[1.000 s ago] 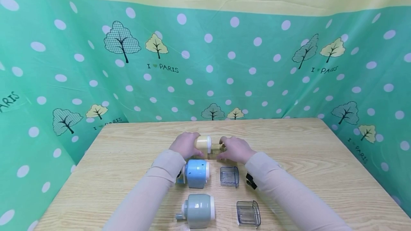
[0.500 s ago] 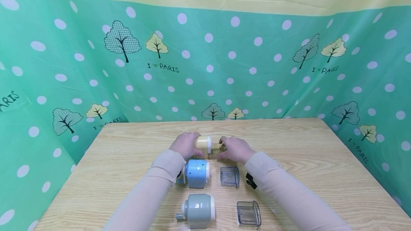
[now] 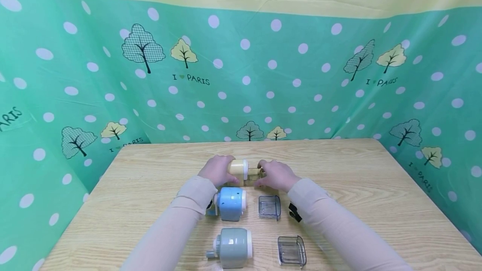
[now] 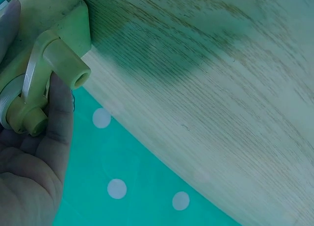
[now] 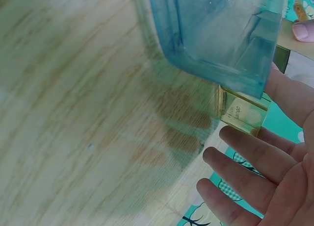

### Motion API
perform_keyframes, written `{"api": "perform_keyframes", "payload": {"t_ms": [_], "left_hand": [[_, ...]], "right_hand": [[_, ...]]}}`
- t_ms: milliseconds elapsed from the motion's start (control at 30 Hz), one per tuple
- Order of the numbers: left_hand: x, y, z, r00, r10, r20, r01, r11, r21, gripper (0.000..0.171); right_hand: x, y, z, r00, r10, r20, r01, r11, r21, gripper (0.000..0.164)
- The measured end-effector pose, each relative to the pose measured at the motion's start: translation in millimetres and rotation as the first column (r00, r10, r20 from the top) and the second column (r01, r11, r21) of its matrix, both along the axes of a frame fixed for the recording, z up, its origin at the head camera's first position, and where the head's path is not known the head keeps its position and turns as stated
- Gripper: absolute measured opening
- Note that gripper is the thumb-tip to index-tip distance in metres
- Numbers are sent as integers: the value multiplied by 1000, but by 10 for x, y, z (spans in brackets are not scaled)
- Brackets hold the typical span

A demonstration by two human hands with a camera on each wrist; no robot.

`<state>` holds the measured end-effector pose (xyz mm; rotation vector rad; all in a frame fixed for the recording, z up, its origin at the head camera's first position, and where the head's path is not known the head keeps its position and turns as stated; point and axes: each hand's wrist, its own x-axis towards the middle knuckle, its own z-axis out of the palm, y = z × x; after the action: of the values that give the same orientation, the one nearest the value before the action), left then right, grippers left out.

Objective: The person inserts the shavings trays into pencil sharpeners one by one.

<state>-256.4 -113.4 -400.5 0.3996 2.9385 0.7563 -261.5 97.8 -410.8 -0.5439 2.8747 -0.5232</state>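
My left hand (image 3: 218, 170) grips a yellow crank pencil sharpener (image 3: 237, 170) with a white ring, lying toward the back of the table. Its crank (image 4: 64, 64) sticks out beside the palm in the left wrist view. On the other side, my right hand (image 3: 278, 175) pinches the clear yellow shavings drawer (image 5: 243, 113) at the sharpener's white-ringed end; part of the drawer is hidden behind the fingers. Whether it sits fully in the body I cannot tell. Closer to me lie a blue sharpener (image 3: 231, 204) and a grey-green one (image 3: 234, 247).
A clear bluish drawer (image 3: 269, 207) lies right of the blue sharpener and looms large in the right wrist view. Another clear grey drawer (image 3: 291, 250) is nearer me. A black object (image 3: 295, 212) shows by the right cuff. A polka-dot curtain (image 3: 260, 83) surrounds the wooden table (image 3: 357, 204).
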Motion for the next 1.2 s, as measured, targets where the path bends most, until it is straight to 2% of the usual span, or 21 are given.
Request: {"api": "perform_keyframes", "payload": {"t_ms": [633, 1200], "left_hand": [[6, 1, 11, 1000, 6, -10, -6, 1000, -24, 75], [-8, -3, -8, 1000, 12, 24, -13, 1000, 14, 72]], "right_hand": [[-20, -50, -1, 1000, -13, -3, 13, 1000, 2, 66], [-63, -92, -3, 999, 48, -21, -47, 997, 63, 65]]}}
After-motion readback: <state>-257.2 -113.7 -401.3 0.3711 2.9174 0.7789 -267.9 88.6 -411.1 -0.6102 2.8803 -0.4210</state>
